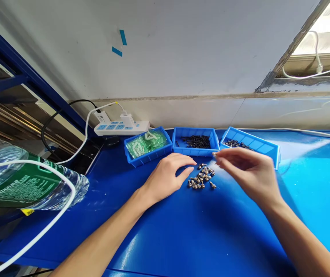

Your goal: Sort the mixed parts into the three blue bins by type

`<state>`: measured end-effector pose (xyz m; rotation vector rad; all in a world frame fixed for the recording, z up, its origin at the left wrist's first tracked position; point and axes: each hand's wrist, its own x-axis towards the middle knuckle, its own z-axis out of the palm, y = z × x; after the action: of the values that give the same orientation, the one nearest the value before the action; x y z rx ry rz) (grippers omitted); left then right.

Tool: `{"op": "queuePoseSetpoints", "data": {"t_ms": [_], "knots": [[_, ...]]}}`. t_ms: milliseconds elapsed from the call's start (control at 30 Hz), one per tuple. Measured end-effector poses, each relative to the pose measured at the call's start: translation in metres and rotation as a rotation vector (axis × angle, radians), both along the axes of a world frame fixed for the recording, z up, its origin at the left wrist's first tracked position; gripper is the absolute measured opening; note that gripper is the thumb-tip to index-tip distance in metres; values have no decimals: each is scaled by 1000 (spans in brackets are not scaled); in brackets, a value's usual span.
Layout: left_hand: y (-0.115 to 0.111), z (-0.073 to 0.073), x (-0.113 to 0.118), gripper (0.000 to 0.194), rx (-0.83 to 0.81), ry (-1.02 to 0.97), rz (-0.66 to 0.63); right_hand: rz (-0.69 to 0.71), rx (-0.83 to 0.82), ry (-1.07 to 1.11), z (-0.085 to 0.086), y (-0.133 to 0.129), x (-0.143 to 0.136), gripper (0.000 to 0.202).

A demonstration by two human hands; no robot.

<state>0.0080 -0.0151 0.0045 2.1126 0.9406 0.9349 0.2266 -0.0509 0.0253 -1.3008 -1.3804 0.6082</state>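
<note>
Several small metal screws (201, 177) lie in a loose pile on the blue table (167, 234). To the left of the pile is my left hand (169, 175), its thumb and fingers apart with nothing between them. Above the pile's right side, my right hand (247, 169) pinches a small metal piece (214, 154) between thumb and fingertip. Behind the hands stand three blue bins: the left bin (149, 154) holds green packets (146, 143), the middle bin (196, 151) holds long black screws (198, 141), and the right bin (264, 148) holds small dark parts (236, 144), partly hidden by my right hand.
A large water bottle (29, 184) with a green label lies at the left, a white cable (67, 204) looping over it. A power strip (121, 127) with plugs sits against the wall (182, 50). Blue metal framing (32, 77) rises at the left.
</note>
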Motion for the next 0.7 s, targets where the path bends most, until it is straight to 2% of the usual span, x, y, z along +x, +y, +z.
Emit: {"op": "queuePoseSetpoints", "data": {"t_ms": [100, 133, 200, 433, 700], "knots": [[1, -8, -3, 19, 178, 184, -82, -350, 144, -168, 3, 2, 10, 13], [2, -10, -4, 18, 196, 207, -90, -430, 152, -194, 5, 3, 12, 14], [2, -13, -4, 18, 206, 218, -92, -482, 124, -192, 6, 3, 12, 17], [4, -14, -6, 24, 183, 176, -100, -284, 65, -122, 2, 0, 0, 15], [5, -8, -8, 19, 247, 199, -69, -189, 8, -82, 2, -1, -4, 15]]}}
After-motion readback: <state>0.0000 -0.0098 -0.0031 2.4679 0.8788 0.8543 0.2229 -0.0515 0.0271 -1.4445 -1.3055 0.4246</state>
